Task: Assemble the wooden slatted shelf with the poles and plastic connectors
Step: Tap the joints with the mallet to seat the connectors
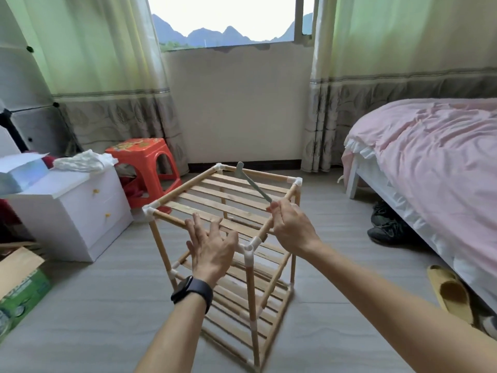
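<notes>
- nearest, left hand [212,244] spread wide, holding nothing, above near edge of shelf [228,200] standing on floor [107,305]; unbraced, may rock.
- beside it, corner connector [248,251]: maybe not fully seated, could pop loose.
- further, right hand [291,227] pinching mallet [252,185] by handle end; thin pinch, may slip or mistrike.

Wooden slatted shelf [231,203] upright on grey floor [107,305], poles joined by white plastic connectors [248,250] at the corners, more slatted tiers below the top one. Left hand [212,249] (black watch [192,292] at wrist) has fingers spread over the near top rail, contact unclear; right hand [290,224] pinches the handle end of a grey tool [252,184] slanting up over the top slats. White drawer cabinet [72,211] and red stool [145,157] to the left — bed [430,157] with pink cover to the right.
</notes>
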`<state>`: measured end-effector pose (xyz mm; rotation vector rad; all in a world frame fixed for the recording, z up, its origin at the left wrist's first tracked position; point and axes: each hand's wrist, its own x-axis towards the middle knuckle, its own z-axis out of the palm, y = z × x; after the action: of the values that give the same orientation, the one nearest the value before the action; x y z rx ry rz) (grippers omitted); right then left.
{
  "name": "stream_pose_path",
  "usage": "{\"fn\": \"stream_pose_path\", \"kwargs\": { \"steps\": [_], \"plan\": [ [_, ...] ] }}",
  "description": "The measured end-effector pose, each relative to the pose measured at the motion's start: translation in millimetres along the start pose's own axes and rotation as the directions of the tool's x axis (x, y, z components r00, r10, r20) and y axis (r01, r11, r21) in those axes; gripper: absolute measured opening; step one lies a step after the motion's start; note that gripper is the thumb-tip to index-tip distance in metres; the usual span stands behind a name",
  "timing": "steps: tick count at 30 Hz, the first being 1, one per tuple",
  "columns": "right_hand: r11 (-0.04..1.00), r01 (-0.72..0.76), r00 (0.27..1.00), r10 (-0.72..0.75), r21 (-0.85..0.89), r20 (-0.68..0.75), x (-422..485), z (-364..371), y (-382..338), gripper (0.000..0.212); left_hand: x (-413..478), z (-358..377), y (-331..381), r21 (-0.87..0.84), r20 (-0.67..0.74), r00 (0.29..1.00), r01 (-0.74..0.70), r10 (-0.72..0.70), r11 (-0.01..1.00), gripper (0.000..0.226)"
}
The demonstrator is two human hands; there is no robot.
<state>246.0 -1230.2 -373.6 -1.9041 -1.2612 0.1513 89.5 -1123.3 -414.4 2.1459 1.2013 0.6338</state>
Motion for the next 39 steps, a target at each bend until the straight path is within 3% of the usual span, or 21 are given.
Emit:
{"fn": "stream_pose_path", "kwargs": {
  "steps": [4, 7, 10, 12, 16, 18, 21, 23, 26, 29, 34, 39],
  "plan": [
    [0.989, 0.025, 0.999, -0.020, -0.145, 0.038, 10.4, 2.8, 8.3, 0.042, 7.3, -27.9, -30.1, 0.044, -0.007, 0.999, -0.037, 0.037, 0.998, 0.086],
    [0.971, 0.128, 0.991, -0.120, -0.202, 0.052, 3.8, 9.8, 7.3, 0.040, 14.7, -46.2, -51.5, 0.063, -0.028, 0.999, -0.036, 0.038, 0.997, 0.090],
    [0.928, 0.257, 0.966, -0.244, -0.268, 0.079, -8.8, 19.4, -3.2, 0.038, 26.8, -61.6, -63.2, 0.122, 0.023, 1.000, 0.007, -0.010, 0.992, 0.087],
    [0.931, 0.260, 0.965, -0.246, -0.256, 0.086, -12.3, 25.6, -9.5, 0.037, 36.3, -74.6, -66.1, 0.238, 0.075, 0.995, 0.047, -0.066, 0.970, 0.079],
    [0.968, 0.185, 0.981, -0.173, -0.169, 0.083, -16.6, 37.1, -20.0, 0.042, 48.2, -99.2, -56.0, 0.607, 0.024, 0.996, 0.056, -0.089, 0.793, 0.059],
    [0.992, 0.118, 0.988, -0.114, -0.033, 0.105, -16.9, 34.2, -23.0, 0.042, 44.3, -100.0, -44.4, 0.685, -0.062, 0.996, 0.089, -0.064, 0.723, 0.047],
    [0.948, -0.036, 0.995, 0.005, 0.317, 0.098, -20.9, 9.5, -17.8, 0.038, 27.8, -75.5, -12.0, 0.612, -0.083, 0.996, 0.045, 0.008, 0.790, 0.048],
    [0.919, -0.047, 0.999, 0.038, 0.392, 0.032, -35.9, -17.3, -4.8, 0.037, 12.1, -44.8, 15.0, 0.566, -0.010, 0.995, -0.079, 0.102, 0.821, 0.054],
    [0.972, -0.026, 0.992, 0.054, 0.232, -0.112, -71.7, -57.8, 24.8, 0.037, -10.0, 5.4, 53.1, 0.479, 0.087, 0.968, -0.247, 0.234, 0.842, 0.056],
    [0.997, -0.063, 0.979, 0.071, 0.051, -0.189, -98.9, -88.6, 51.2, 0.039, -15.8, 48.5, 74.8, 0.462, 0.119, 0.950, -0.311, 0.290, 0.831, 0.053],
    [0.992, -0.039, 0.991, 0.023, -0.119, -0.134, -118.3, -96.4, 75.8, 0.033, -9.2, 82.7, 65.1, 0.515, -0.057, 0.920, -0.304, 0.387, 0.801, 0.052],
    [0.963, -0.050, 0.999, 0.043, -0.266, -0.034, -118.5, -79.7, 86.1, 0.035, -6.5, 85.2, 55.9, 0.521, -0.093, 0.897, -0.325, 0.431, 0.789, 0.053]
  ]
}}
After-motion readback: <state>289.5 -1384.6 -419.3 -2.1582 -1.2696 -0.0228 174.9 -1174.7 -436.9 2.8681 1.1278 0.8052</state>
